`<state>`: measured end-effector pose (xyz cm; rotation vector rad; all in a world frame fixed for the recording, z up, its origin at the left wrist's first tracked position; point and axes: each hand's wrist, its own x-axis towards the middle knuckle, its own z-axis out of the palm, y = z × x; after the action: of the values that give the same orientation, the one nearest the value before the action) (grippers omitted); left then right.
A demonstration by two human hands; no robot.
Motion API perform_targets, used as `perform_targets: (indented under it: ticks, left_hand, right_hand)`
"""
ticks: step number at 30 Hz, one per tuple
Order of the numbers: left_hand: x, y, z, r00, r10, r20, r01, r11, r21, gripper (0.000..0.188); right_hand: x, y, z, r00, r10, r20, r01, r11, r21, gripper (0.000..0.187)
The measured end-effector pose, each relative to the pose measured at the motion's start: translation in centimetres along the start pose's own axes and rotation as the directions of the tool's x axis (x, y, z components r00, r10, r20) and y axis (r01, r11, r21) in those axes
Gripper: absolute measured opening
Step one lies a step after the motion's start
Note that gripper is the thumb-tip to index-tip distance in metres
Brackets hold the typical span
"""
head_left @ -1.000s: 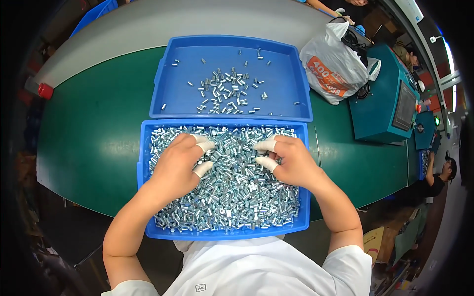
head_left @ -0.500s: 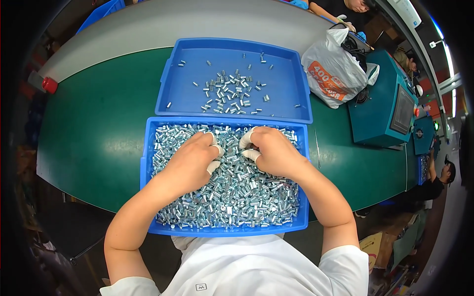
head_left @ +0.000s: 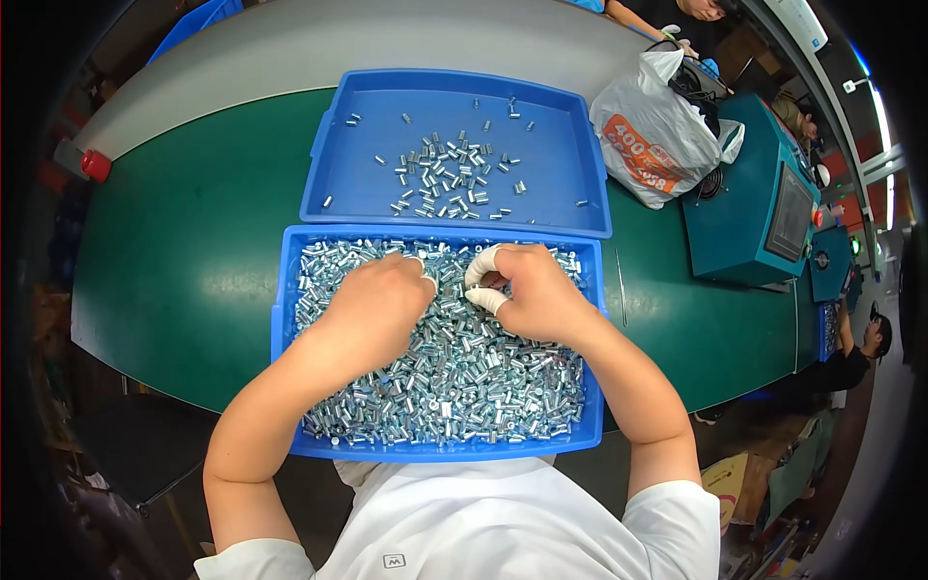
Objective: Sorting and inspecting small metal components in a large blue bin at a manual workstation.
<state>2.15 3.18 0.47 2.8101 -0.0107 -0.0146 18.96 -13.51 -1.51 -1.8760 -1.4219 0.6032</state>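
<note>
A blue tray (head_left: 592,387) close to my body is heaped with small silvery metal cylinders (head_left: 454,387), some showing a hole at the end. My left hand (head_left: 382,304) is over the heap, back upward, fingers curled down into the pieces; its thumb is out of sight, and whatever it grips is hidden. To its right, my right hand (head_left: 532,295) bends thumb and forefinger toward each other at the heap's surface. White finger cots cover these fingertips. Anything between them is too small to make out. Behind stands a second blue tray (head_left: 362,92) with a loose scatter of similar cylinders (head_left: 449,174).
On the green table (head_left: 184,251), a white plastic bag (head_left: 648,145) and a teal machine with a screen (head_left: 744,213) stand at the right. A thin rod (head_left: 621,285) lies beside the near tray. A red-capped container (head_left: 95,165) is far left. Other people work beyond.
My left hand has rolled over, its thumb passing out of sight and its fingers curling down. My right thumb and forefinger have drawn a little closer together and shifted slightly left.
</note>
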Motion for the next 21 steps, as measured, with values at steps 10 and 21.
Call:
perform_targets:
  ticks: [10, 21]
  left_hand:
    - [-3.0, -2.1, 0.2, 0.941, -0.223, -0.254, 0.121, 0.924, -0.362, 0.017]
    - [-4.0, -2.5, 1.0, 0.942, -0.133, -0.309, 0.042, 0.958, -0.283, 0.02]
  right_hand:
    - [1.6, -0.7, 0.6, 0.979, -0.143, 0.145, 0.168, 0.969, -0.181, 0.02]
    - [-0.2, 0.5, -0.6, 0.99, -0.134, 0.053, 0.14, 0.981, -0.135, 0.012]
